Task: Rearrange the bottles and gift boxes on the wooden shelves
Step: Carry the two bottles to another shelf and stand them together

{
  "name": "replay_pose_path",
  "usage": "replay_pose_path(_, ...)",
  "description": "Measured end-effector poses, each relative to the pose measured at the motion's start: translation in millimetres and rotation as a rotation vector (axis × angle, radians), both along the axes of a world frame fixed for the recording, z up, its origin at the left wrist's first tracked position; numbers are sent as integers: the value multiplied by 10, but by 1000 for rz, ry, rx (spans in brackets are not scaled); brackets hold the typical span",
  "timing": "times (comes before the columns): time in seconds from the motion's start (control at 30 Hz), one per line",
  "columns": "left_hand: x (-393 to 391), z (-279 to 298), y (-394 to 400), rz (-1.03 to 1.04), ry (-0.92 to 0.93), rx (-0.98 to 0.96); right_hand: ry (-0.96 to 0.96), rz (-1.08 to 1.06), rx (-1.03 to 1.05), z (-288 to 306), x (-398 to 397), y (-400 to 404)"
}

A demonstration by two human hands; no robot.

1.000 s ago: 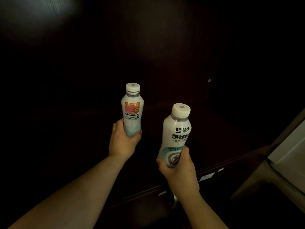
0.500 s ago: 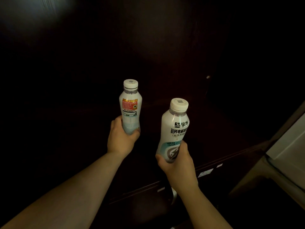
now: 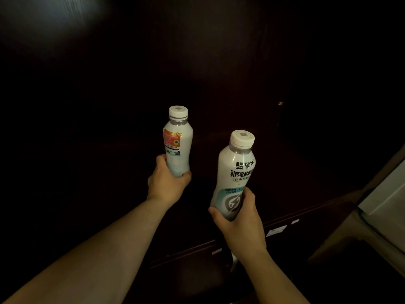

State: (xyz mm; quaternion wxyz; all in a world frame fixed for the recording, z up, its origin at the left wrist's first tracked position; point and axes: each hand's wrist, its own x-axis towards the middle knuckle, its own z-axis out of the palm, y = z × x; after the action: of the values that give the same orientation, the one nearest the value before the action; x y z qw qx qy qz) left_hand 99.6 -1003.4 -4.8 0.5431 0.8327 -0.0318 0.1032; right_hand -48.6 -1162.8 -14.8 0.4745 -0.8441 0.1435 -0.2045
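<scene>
Bottles are held upright, one in each hand: the farther bottle [image 3: 178, 143] is gripped low by the left hand [image 3: 167, 183], the nearer bottle [image 3: 235, 172] by the right hand [image 3: 238, 220], above a dark wooden shelf [image 3: 285, 218].

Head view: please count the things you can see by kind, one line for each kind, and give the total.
Bottles: 2 (left bottle, right bottle)
Hands: 2 (left hand, right hand)
Shelf edge labels: 3, small and dim
Gift boxes: 0 visible
Total: 7
</scene>
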Motion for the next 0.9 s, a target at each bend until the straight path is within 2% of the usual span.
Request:
replay_pose_path(0.23,-19,25,-29,39,-79,158,12,-2,-66,-9,4,-5)
replay_pose_path(0.37,-22,1,14,-19,-62,82,11,-6,-70,1,9,14)
replay_pose_path(0.5,-36,17,-10,27,22,115,9,-10,-72,10,-4,19)
replay_pose_path(0.63,-42,29,-20,35,-45,168,9,-11,-81,7,1,23)
replay_pose_path(0.83,-51,41,-22,48,45,112,2,-17,-86,-1,-1,21)
replay_pose_path(0.9,-51,40,-44,67,1,125,-1,-22,-86,-8,0,18)
